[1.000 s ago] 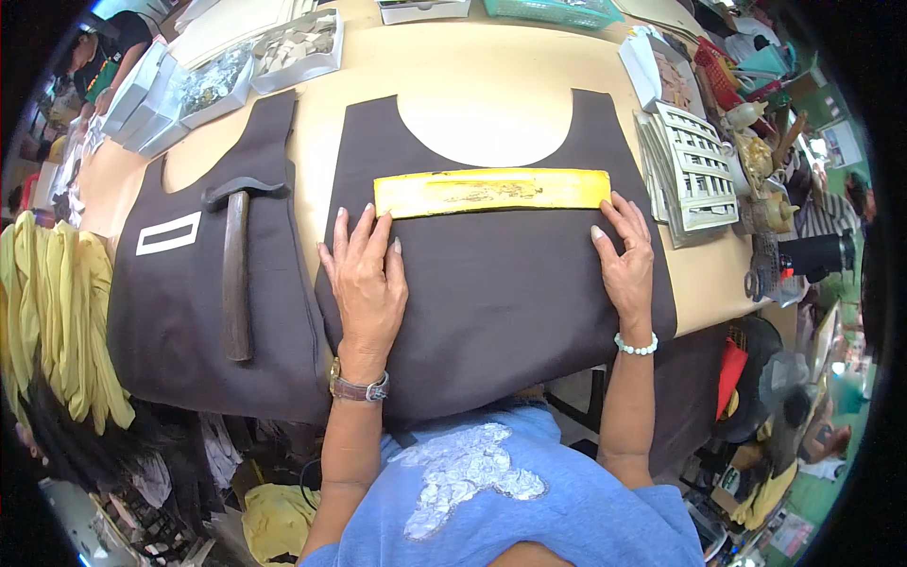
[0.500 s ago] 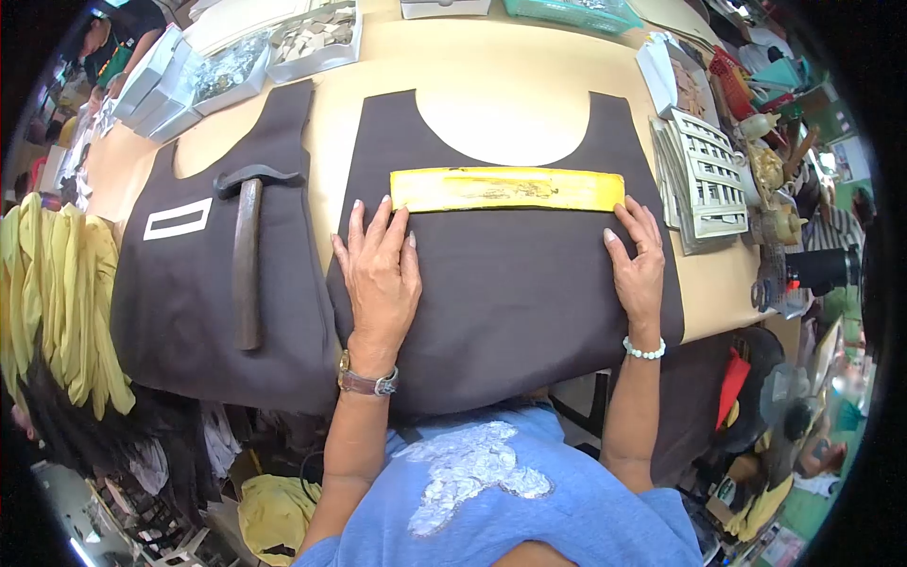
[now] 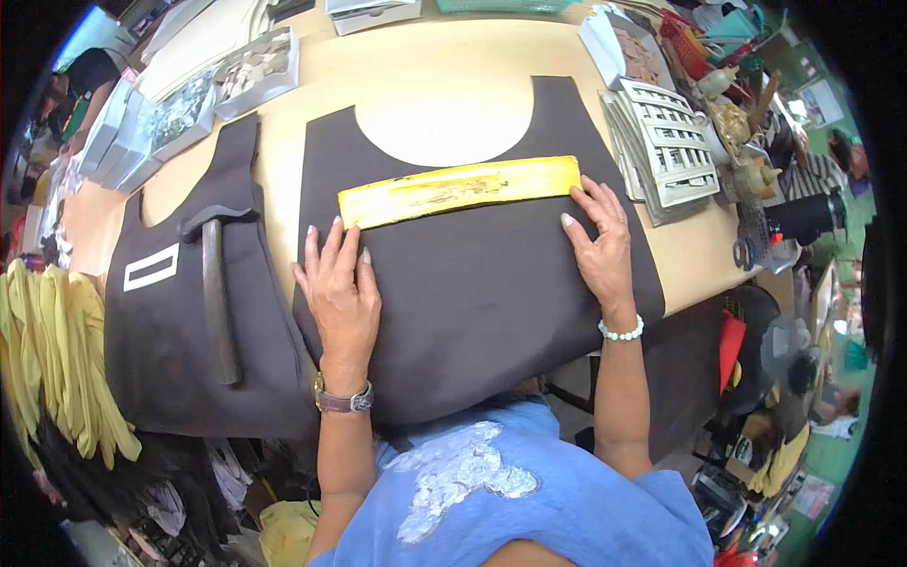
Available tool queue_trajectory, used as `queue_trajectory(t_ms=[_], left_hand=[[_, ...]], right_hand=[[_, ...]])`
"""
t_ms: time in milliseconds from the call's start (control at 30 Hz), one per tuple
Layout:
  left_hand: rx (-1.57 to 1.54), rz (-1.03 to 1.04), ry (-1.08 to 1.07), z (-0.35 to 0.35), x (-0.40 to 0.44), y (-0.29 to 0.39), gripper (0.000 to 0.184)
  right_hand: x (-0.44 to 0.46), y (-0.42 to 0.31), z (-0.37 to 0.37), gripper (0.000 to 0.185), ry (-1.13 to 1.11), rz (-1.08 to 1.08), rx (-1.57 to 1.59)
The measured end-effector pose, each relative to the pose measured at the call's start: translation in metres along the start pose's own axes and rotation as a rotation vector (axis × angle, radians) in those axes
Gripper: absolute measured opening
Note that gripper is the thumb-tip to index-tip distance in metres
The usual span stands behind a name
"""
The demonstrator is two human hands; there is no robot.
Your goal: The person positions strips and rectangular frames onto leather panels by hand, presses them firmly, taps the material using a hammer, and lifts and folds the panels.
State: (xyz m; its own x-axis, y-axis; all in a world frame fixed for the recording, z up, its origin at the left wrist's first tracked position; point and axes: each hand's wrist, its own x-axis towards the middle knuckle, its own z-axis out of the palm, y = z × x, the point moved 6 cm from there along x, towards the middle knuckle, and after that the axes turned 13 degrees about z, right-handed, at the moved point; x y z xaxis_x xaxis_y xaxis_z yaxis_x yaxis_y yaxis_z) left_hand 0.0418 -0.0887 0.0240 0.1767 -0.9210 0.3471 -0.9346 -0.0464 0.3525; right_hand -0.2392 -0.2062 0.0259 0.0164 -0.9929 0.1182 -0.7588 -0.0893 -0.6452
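A long yellow strip (image 3: 460, 192) with dark scuff marks lies across a dark sleeveless cloth piece (image 3: 472, 283), just below its curved neckline. My left hand (image 3: 340, 300) rests on the cloth, its fingers spread and the fingertips by the strip's left lower corner. At the other end, my right hand (image 3: 603, 244) has its fingertips touching the strip's right end, thumb apart and fingers stretched out. Left of my hands, a hammer (image 3: 219, 293) with a dark wooden handle lies on a second dark cloth piece (image 3: 151, 350), beside a white rectangular frame mark (image 3: 151, 268).
Boxes of small pieces (image 3: 255, 71) stand at the table's back left. White slotted plates (image 3: 666, 151) are stacked at the right, near another open box (image 3: 628, 47). Yellow cloths (image 3: 57, 350) hang at the left edge. Part of another person (image 3: 90, 80) shows at the far left.
The view has turned and shifted, so the table and cloth appear tilted and farther left. Both hands stay at the strip's two ends, fingers still spread.
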Motion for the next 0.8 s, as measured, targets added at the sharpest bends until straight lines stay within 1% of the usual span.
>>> queue_trajectory(t_ms=[367,400,800], left_hand=[[-0.021,-0.017,0.002,-0.0006,-0.0005,0.0004,0.036],[-0.026,0.021,0.028,-0.0014,-0.0002,0.0013,0.033],[-0.025,0.023,0.050,-0.0022,-0.0005,0.0015,0.029]], right_hand=[[0.0004,0.0003,0.0004,0.037,-0.002,-0.002,0.001],[0.0004,0.0012,0.0008,0.037,-0.002,-0.003,0.006],[-0.0002,-0.0015,0.0006,0.039,-0.006,0.007,-0.003]])
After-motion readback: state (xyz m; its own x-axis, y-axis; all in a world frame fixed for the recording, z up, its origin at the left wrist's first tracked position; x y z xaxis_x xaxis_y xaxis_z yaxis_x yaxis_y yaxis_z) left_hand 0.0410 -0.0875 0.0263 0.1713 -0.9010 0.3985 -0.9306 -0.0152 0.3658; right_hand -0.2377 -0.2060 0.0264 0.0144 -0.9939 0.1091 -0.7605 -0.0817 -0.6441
